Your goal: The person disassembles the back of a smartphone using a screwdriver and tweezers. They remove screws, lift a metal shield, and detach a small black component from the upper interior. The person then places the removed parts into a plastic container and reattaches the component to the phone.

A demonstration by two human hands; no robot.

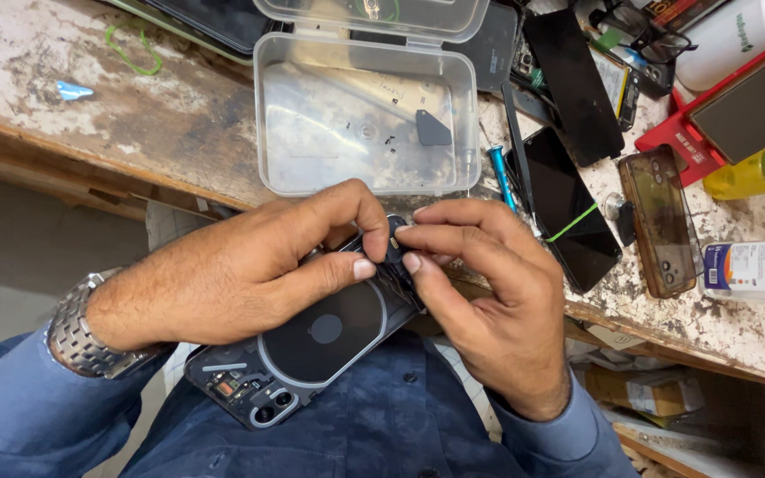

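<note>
Pinching at the lower end of an opened phone, both hands meet over one small dark part: the left hand has thumb and forefinger closed together on the phone's edge, and the right hand has its grip clamped on that small part — fingertips of the two hands almost touching. The phone is held in the air above the person's lap, just below the edge of the tabletop, back cover off, round coil and twin camera lenses exposed. Judged from this, it is light and stiff but fragile; the bared inner parts look delicate, so the frame edges are the safe place to hold, not the coil or the lenses. A clear plastic box stands open on the tabletop just beyond the hands, tiny screws and a dark piece inside. To the right lie a blue-handled screwdriver, a dark phone screen with a green band, a brownish phone case and a small bottle — crowded, yet nothing lies between the hands and the phone.
</note>
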